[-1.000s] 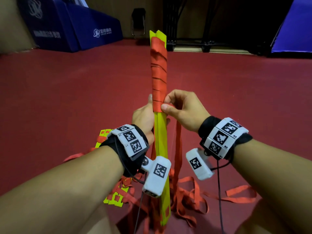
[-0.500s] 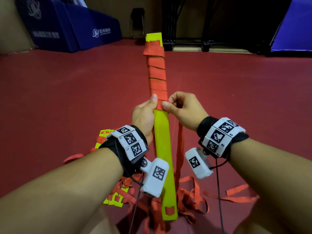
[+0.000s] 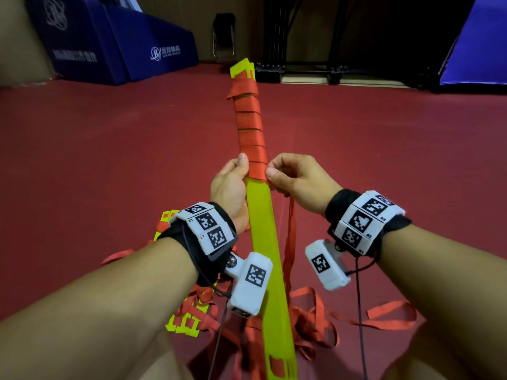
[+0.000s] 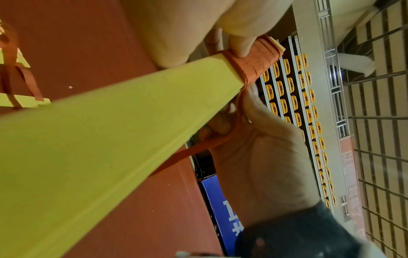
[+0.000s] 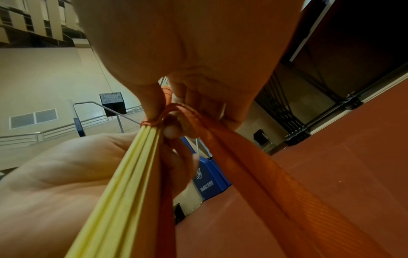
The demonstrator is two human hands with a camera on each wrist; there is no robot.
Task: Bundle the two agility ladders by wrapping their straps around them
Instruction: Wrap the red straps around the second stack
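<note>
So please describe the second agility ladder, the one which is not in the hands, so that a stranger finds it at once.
Start from the red floor and look beside the left hand's forearm. There lies the loose agility ladder, a heap of flat yellow rungs tangled with red straps. Unlike the held bundle, which is a straight stack half wrapped in red strap, this one lies unwrapped on the floor.

Sports hall: red court floor, blue crash mats, spectator seats, scoreboard.
</note>
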